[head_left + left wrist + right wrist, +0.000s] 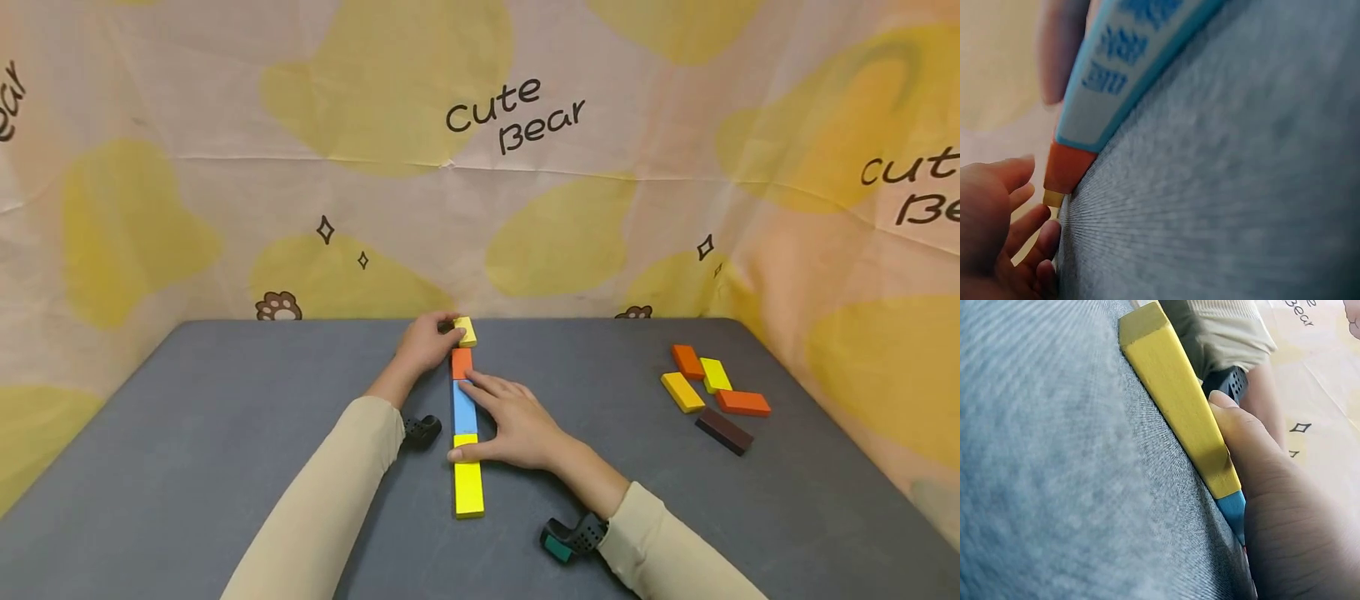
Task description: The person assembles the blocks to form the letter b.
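Observation:
A row of wooden blocks lies end to end on the grey table: a long yellow block (469,492) nearest, then a blue block (464,412), then an orange block (462,364). Just beyond the orange one, with a small gap, is a pale yellow block (468,332). My left hand (429,342) pinches that far block between thumb and fingers. Spread along the row, my right hand (517,425) has its thumb on the long yellow block and its fingertips by the blue-orange joint. Blue characters mark the blue block's side (1107,81) in the left wrist view.
Off to the right lie loose blocks: two orange (742,403), two yellow (682,392) and a dark brown one (724,431). A printed cloth (555,233) rises behind the table's far edge. Black wrist devices (573,537) sit below both wrists.

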Tool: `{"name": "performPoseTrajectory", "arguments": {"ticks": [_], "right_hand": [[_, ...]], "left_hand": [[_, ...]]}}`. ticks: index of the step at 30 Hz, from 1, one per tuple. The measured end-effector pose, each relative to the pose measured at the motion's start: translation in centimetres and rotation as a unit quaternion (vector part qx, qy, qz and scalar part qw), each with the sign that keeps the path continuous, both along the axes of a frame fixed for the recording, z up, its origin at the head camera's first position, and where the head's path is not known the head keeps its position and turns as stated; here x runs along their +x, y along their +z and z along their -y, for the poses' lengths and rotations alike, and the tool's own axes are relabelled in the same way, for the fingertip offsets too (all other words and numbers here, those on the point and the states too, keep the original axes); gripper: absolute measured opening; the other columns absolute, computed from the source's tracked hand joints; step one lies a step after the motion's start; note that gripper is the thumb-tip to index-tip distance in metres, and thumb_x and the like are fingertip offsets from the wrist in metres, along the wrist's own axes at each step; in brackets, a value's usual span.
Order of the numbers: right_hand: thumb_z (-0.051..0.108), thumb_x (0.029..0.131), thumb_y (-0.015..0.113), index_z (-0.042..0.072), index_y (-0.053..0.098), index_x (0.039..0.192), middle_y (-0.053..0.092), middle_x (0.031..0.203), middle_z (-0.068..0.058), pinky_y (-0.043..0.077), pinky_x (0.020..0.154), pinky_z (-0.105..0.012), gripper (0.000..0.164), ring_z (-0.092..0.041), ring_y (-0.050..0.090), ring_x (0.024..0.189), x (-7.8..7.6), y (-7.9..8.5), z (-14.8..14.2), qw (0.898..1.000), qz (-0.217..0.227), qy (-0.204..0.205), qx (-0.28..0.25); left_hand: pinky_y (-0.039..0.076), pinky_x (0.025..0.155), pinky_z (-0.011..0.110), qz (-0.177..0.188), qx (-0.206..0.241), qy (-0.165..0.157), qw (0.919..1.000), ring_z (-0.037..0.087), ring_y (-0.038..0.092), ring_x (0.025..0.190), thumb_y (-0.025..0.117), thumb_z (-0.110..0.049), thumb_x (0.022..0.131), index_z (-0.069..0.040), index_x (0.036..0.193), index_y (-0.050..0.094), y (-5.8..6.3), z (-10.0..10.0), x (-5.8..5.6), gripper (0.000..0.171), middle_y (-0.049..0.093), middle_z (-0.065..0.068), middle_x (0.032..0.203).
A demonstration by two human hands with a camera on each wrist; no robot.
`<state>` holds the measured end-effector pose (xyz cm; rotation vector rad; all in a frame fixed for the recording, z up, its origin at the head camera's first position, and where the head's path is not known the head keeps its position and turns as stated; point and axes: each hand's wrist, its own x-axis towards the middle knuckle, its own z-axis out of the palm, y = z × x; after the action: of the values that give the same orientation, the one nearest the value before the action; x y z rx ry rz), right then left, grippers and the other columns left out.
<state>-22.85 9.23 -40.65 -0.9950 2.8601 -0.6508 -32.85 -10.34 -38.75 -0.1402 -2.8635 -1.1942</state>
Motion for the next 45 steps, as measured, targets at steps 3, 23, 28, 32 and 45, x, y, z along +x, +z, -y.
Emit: {"name": "performPoseTrajectory", "arguments": {"ticks": [3, 23, 28, 32, 45], "right_hand": [[0.077, 0.077, 0.067, 0.027, 0.032, 0.160, 0.026, 0.169, 0.007, 0.023, 0.124, -0.054, 0.102, -0.024, 0.031, 0.153, 0.2, 0.0, 0.1, 1.000, 0.000, 0.002, 0.003], [0.078, 0.076, 0.067, 0.029, 0.032, 0.159, 0.026, 0.168, 0.010, 0.023, 0.124, -0.054, 0.102, -0.025, 0.032, 0.152, 0.3, 0.0, 0.3, 1.000, 0.003, -0.003, 0.005], [0.078, 0.076, 0.067, 0.029, 0.033, 0.159, 0.026, 0.168, 0.009, 0.023, 0.124, -0.054, 0.102, -0.026, 0.033, 0.152, 0.4, -0.1, 0.5, 1.000, 0.005, -0.003, 0.006], [0.077, 0.076, 0.067, 0.029, 0.032, 0.160, 0.026, 0.168, 0.008, 0.022, 0.124, -0.054, 0.102, -0.025, 0.032, 0.153, 0.4, 0.0, 0.6, 1.000, 0.009, -0.002, 0.007], [0.074, 0.078, 0.068, 0.028, 0.030, 0.160, 0.024, 0.169, 0.008, 0.023, 0.123, -0.055, 0.101, -0.026, 0.031, 0.153, 0.2, 0.0, 0.2, 1.000, 0.004, -0.006, 0.001]], "left_hand": [[0.044, 0.110, 0.053, 0.003, -0.023, -0.006, 0.9997, 0.034, 0.055, 0.134, 0.060, -0.034, 0.102, -0.018, 0.146, 0.055, -0.2, 0.2, -0.2, 0.047, 0.057, 0.011, 0.148], [0.048, 0.104, 0.050, 0.024, 0.006, -0.068, 0.9974, 0.033, 0.059, 0.125, 0.061, -0.028, 0.102, -0.016, 0.142, 0.059, -0.4, 1.7, 0.3, 0.042, 0.059, 0.012, 0.144], [0.049, 0.102, 0.050, 0.022, 0.005, -0.072, 0.9972, 0.034, 0.059, 0.122, 0.061, -0.028, 0.102, -0.015, 0.142, 0.059, -0.3, 2.1, 0.5, 0.042, 0.060, 0.014, 0.143], [0.050, 0.100, 0.049, 0.022, 0.003, -0.072, 0.9972, 0.034, 0.060, 0.120, 0.062, -0.028, 0.101, -0.015, 0.142, 0.060, -0.3, 2.4, 0.6, 0.042, 0.060, 0.014, 0.142], [0.051, 0.101, 0.048, 0.014, 0.017, -0.078, 0.9968, 0.034, 0.060, 0.124, 0.065, -0.028, 0.099, -0.014, 0.137, 0.064, -0.3, 2.0, 0.5, 0.040, 0.062, 0.016, 0.139]]}}
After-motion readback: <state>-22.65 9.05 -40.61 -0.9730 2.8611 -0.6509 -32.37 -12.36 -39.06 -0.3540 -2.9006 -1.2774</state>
